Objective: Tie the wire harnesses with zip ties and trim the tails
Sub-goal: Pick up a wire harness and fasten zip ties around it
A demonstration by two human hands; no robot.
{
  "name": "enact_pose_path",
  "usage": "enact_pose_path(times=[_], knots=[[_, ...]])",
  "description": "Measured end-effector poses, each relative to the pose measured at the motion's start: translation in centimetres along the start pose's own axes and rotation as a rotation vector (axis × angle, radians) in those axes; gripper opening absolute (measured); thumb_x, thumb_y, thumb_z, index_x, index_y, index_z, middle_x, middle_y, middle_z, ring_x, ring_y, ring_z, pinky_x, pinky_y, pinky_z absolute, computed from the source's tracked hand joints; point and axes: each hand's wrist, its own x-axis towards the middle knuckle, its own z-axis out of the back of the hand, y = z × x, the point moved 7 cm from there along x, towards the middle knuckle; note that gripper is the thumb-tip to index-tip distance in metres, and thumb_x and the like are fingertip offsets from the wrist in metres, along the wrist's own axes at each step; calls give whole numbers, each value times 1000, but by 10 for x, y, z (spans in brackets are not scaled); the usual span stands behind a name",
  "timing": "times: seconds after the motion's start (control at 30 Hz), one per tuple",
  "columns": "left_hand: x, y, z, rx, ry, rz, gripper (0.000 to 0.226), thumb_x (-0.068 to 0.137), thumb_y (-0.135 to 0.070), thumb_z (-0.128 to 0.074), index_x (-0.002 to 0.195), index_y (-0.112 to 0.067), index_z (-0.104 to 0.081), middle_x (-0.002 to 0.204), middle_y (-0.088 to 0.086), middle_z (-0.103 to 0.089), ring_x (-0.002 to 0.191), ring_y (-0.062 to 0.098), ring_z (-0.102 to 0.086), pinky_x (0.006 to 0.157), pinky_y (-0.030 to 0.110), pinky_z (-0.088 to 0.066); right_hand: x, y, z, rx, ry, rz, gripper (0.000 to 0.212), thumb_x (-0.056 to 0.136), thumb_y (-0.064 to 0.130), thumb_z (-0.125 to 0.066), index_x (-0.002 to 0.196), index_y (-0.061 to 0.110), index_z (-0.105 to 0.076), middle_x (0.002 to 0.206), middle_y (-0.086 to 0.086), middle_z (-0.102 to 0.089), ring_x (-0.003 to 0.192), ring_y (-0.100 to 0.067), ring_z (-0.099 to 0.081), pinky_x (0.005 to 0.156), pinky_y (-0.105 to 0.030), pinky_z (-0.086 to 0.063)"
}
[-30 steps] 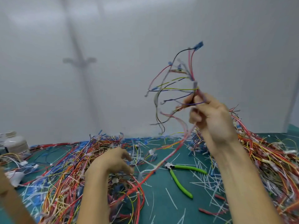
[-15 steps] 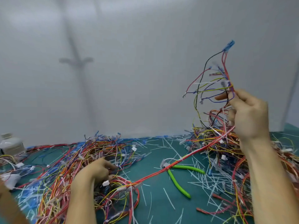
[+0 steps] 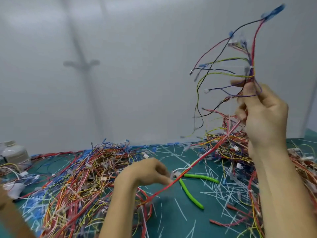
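My right hand (image 3: 264, 114) is raised at the upper right and grips a wire harness (image 3: 251, 73), whose thin coloured branches with blue and white connectors fan out above and left of my fingers. The harness's red trunk (image 3: 202, 158) runs taut, down and left, to the table. My left hand (image 3: 145, 172) sits low at the centre, blurred, its curled fingers pinching the trunk beside a white connector (image 3: 176, 173). Green-handled cutters (image 3: 190, 194) lie on the mat just right of that hand.
A big tangle of loose harnesses (image 3: 85, 177) covers the left of the green mat (image 3: 171, 215), and another heap (image 3: 228, 148) lies under my right arm. Cut white tie tails (image 3: 214, 191) litter the middle. A white bottle (image 3: 13, 153) stands far left; a white wall is behind.
My right hand lifted the harness higher and further right, pulling the red trunk taut. My left hand left the pile and moved right to the trunk.
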Motion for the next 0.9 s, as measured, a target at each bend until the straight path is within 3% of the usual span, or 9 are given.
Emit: enact_pose_path(times=[0.13,0.37,0.47,0.53,0.63,0.7,0.77,0.83,0.9], knots=[[1,61,-2,80,-4,277,33,90,-43,-67,91,-10,-72,86,2,-71,71,12,-60,72,24,-48,5,-5,21,-89,-69,20,23,102,32,-52,99,25,-73,57,13,-34,53,-8,-25,46,-21,-21],[-28,126,19,21,-102,470,27,98,-44,-52,91,-21,-66,91,-3,-60,78,13,-54,69,25,-39,3,-15,18,-282,-54,63,22,97,41,-50,92,39,-71,58,2,-34,55,-23,-26,53,-40,-22],[-43,140,30,-44,-176,563,32,99,-39,-55,85,-13,-69,65,-5,-60,54,7,-51,55,19,-39,3,-16,24,-335,-75,56,22,97,40,-49,90,39,-70,60,-3,-36,55,-24,-28,54,-37,-25],[-49,134,35,-4,-183,575,35,99,-38,-54,87,-8,-69,54,-6,-56,43,6,-46,48,19,-36,4,-14,27,-291,-88,48,23,99,38,-49,90,39,-70,56,7,-35,51,-14,-28,50,-30,-23],[-49,91,42,48,-192,445,40,99,-46,-49,88,-14,-72,82,-3,-71,57,6,-56,57,21,-46,3,-12,18,-195,-31,17,24,102,32,-50,93,35,-72,54,13,-36,52,-7,-29,47,-23,-23],[-48,39,48,21,-217,194,40,92,-59,-52,92,-25,-73,91,-15,-72,71,-2,-64,69,18,-48,1,-10,7,-135,9,-9,23,102,31,-52,94,33,-73,56,13,-44,55,-6,-35,51,-21,-29],[-49,-19,37,-82,-83,-46,43,77,-67,-66,102,-33,-74,96,-25,-72,87,-11,-65,83,16,-50,-1,-10,-1,-64,26,-47,22,102,29,-53,95,31,-73,58,12,-51,56,-10,-40,51,-21,-31],[-44,-49,16,-80,60,-103,42,69,-56,-81,101,-30,-75,96,-16,-76,89,-4,-69,86,22,-54,-3,-11,-4,-10,19,-79,20,101,29,-54,101,27,-73,58,7,-56,53,-12,-40,47,-18,-30],[-38,-56,3,-24,112,-76,21,73,-35,-85,89,-23,-77,86,-2,-78,75,4,-71,70,21,-54,-4,-14,-2,10,-5,-118,20,101,30,-54,105,24,-73,61,4,-62,47,-9,-41,45,-15,-33]])
